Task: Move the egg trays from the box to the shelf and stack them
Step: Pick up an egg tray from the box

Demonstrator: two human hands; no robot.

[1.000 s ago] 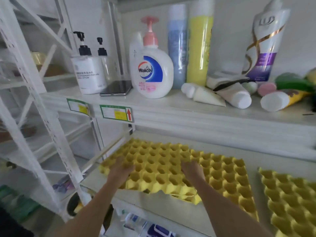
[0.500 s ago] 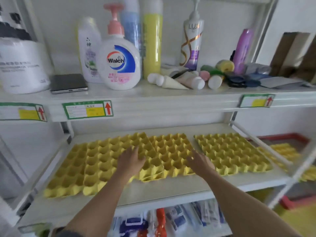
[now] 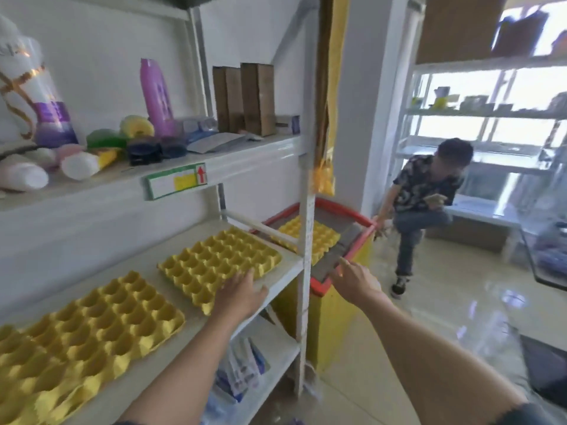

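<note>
Yellow egg trays lie on the white shelf point(image 3: 285, 265). One tray point(image 3: 214, 259) sits at the shelf's right end; a stack of trays point(image 3: 92, 326) lies to its left. My left hand point(image 3: 241, 294) hovers open over the near corner of the right tray, holding nothing. My right hand point(image 3: 352, 279) is open, fingers spread, at the near rim of the red-rimmed yellow box point(image 3: 322, 283) to the right of the shelf post. Inside the box another yellow egg tray point(image 3: 319, 237) shows, partly hidden by the post.
The white shelf post point(image 3: 305, 271) stands between the shelf and the box. The upper shelf holds bottles, tubes and brown cartons point(image 3: 245, 99). A person point(image 3: 420, 207) stands on one leg just beyond the box. Packets lie on the lower shelf point(image 3: 242, 369).
My view has swung right from the shelf toward the box. Both hands have left the middle tray stack; the right hand has moved out past the post to the box rim.
</note>
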